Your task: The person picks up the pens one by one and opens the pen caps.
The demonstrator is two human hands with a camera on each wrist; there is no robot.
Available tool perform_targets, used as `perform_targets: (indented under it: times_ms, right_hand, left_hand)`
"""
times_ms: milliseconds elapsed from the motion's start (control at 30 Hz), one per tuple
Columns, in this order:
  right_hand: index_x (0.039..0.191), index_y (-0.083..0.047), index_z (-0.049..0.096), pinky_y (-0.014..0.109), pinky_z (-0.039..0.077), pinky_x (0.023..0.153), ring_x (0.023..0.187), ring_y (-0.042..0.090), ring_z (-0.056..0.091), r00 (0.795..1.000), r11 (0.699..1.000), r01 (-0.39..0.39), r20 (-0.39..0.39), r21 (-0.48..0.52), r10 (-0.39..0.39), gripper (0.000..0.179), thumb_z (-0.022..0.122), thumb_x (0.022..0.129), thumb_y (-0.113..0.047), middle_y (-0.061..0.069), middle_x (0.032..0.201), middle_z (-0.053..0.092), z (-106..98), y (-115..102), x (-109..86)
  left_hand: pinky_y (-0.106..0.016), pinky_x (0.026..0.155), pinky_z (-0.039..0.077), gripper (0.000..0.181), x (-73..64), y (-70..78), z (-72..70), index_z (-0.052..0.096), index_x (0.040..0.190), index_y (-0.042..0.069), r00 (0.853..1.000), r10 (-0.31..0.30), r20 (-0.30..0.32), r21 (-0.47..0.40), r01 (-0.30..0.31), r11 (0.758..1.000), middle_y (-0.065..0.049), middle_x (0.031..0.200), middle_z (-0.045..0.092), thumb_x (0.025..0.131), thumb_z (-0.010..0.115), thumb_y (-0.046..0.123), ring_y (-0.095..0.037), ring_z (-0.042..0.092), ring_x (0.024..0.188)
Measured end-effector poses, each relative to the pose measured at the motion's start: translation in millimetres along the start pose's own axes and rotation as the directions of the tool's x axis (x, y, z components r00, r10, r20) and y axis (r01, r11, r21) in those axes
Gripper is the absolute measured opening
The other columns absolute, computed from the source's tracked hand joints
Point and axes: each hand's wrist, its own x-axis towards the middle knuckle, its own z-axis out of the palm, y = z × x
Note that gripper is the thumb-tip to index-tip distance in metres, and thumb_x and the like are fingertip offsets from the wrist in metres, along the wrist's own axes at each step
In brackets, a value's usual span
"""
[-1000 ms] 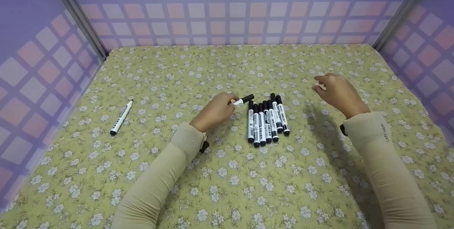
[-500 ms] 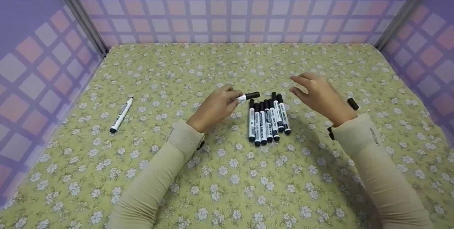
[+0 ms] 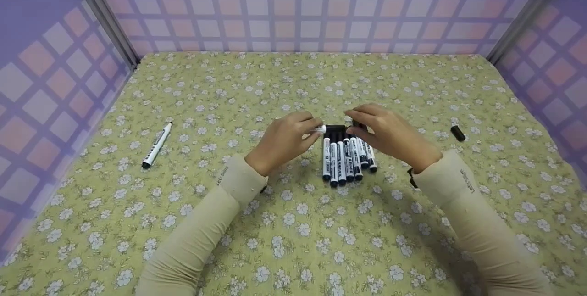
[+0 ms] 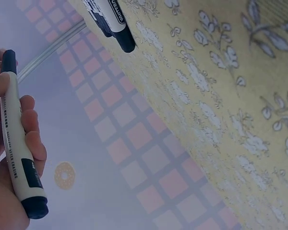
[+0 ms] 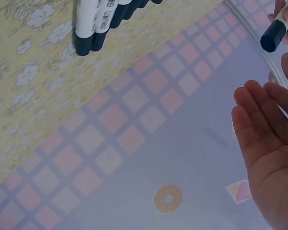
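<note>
My left hand (image 3: 286, 140) grips a white whiteboard marker (image 4: 19, 129) by its barrel, its black cap (image 3: 336, 129) pointing right. Facing that cap is my right hand (image 3: 387, 131), fingers extended and thumb apart, nothing in its grasp. The right wrist view shows its palm (image 5: 283, 163) bare, with the marker's dark end just beyond the fingertips. Below both hands, several capped markers (image 3: 341, 163) lie side by side on the cloth, caps away from me. The right hand hides the tops of the rightmost ones.
An uncapped marker (image 3: 157, 145) lies alone at the left, tip pointing away. A loose black cap (image 3: 457, 133) rests at the right. Floral cloth (image 3: 284, 241) covers the table, and purple checked panels (image 3: 293, 7) enclose its back and sides.
My right hand has moved left to the held marker's cap, and the loose cap on the right has come into view. My left hand has shifted slightly right with its marker.
</note>
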Motion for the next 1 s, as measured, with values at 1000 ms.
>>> perform_targets:
  times_ms: [1000]
  right_hand:
    - [0.105, 0.001, 0.072, 0.024, 0.052, 0.062, 0.069, 0.016, 0.061, 0.99, 0.99, 0.141, 0.027, -0.009, -0.141, 0.021, 0.064, 0.092, -0.014, 0.009, 0.085, 0.065, 16, -17, 10.3]
  left_hand:
    - [-0.026, 0.063, 0.052, 0.028, 0.8, 13.7, 2.2, 0.072, 0.112, 0.008, 0.989, 0.142, -0.033, 0.129, -0.136, 0.982, -0.004, 0.098, 0.071, 0.098, 0.056, 0.025, -0.015, 0.064, 0.077]
